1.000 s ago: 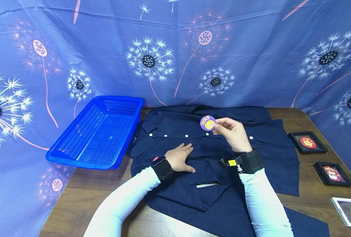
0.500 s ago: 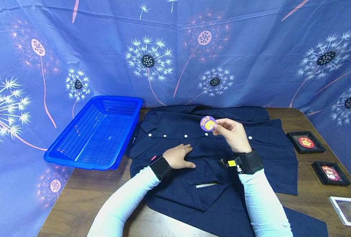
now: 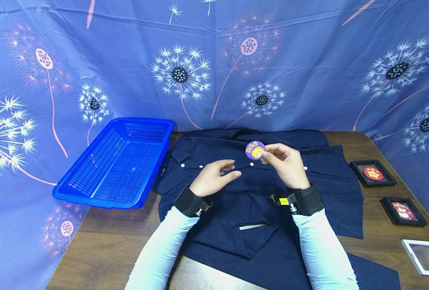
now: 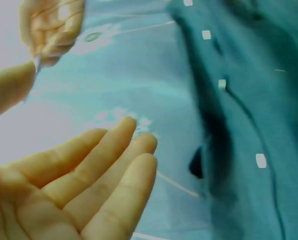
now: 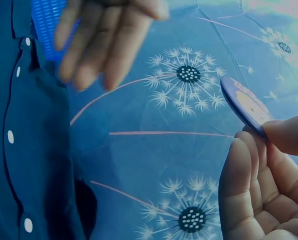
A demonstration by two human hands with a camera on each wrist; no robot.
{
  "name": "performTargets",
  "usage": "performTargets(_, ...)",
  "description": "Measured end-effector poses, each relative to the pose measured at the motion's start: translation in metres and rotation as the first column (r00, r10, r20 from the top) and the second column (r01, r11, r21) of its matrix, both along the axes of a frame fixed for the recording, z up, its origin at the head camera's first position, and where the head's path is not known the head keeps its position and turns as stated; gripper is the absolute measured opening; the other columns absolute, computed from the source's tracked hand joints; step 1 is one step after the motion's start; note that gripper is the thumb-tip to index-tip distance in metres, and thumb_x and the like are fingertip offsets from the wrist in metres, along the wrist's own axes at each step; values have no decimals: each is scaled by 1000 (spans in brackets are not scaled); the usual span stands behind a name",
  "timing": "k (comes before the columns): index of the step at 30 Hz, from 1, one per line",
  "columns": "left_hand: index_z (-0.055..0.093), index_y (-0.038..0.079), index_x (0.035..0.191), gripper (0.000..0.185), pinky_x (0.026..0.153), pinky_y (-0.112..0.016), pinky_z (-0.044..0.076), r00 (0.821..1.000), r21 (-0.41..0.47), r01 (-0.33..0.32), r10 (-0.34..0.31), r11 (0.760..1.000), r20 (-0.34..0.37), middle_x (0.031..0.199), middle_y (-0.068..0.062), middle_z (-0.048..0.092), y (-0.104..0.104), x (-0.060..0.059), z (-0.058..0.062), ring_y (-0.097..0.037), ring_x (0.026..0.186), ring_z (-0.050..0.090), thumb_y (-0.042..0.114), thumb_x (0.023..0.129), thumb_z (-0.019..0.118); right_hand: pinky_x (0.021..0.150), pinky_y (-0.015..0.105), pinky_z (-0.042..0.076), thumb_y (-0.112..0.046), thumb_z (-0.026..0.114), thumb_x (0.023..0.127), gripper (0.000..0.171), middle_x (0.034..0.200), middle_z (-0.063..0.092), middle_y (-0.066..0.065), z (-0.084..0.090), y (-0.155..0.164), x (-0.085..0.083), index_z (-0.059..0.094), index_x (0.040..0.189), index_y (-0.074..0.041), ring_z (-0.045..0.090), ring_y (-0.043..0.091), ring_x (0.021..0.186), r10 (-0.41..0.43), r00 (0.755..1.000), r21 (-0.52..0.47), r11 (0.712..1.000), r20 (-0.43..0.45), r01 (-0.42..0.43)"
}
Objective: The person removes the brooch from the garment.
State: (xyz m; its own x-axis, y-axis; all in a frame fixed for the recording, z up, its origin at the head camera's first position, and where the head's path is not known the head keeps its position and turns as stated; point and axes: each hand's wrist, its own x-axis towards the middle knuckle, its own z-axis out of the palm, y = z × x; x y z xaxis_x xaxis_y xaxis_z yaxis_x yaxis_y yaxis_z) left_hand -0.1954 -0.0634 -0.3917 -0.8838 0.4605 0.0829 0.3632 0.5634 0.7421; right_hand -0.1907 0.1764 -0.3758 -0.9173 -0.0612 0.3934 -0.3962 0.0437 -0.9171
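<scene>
Between thumb and fingers my right hand (image 3: 285, 163) pinches a round purple badge (image 3: 254, 150) with a yellow cartoon figure and lettering on its face. In the right wrist view the badge (image 5: 244, 107) appears nearly edge-on, its rim gripped near the bottom. My left hand (image 3: 214, 177) is raised over the shirt, fingers extended and thumb apart, holding nothing. Its palm and spread fingers fill the lower part of the left wrist view. Under both hands lies a dark navy button-up shirt (image 3: 214, 225), spread sideways with its row of white buttons across it.
A blue plastic basket (image 3: 145, 197) stands at the left of the wooden table (image 3: 87, 245). On the right are two black frames (image 3: 373, 173) with red round badges inside, and an opened white frame (image 3: 426, 257). A dandelion-print cloth (image 3: 127, 60) hangs behind.
My left hand has lifted off the shirt and turned, moving up toward the badge. The right hand still holds the badge in nearly the same place.
</scene>
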Motion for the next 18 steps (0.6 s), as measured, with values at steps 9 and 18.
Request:
performTargets(9,63,6,127,41,91,-33,56,995,219,-73,85,973,-45,117,-8,70,-2,9,22,-18,105,69,33,97,61,69,16,55,4,66,88,13,79,69,-3,11,-7,10,67,99,11,66,4,71,-52,994,85,995,-96,60)
performTargets(18,68,3,115,32,81,-29,58,996,351,-60,77,934,-36,102,-11,74,0,10,27,-17,90,71,28,99,58,70,14,53,9,67,85,11,90,69,8,10,-14,13,70,94,4,66,2,78,-69,977,117,989,-204,95)
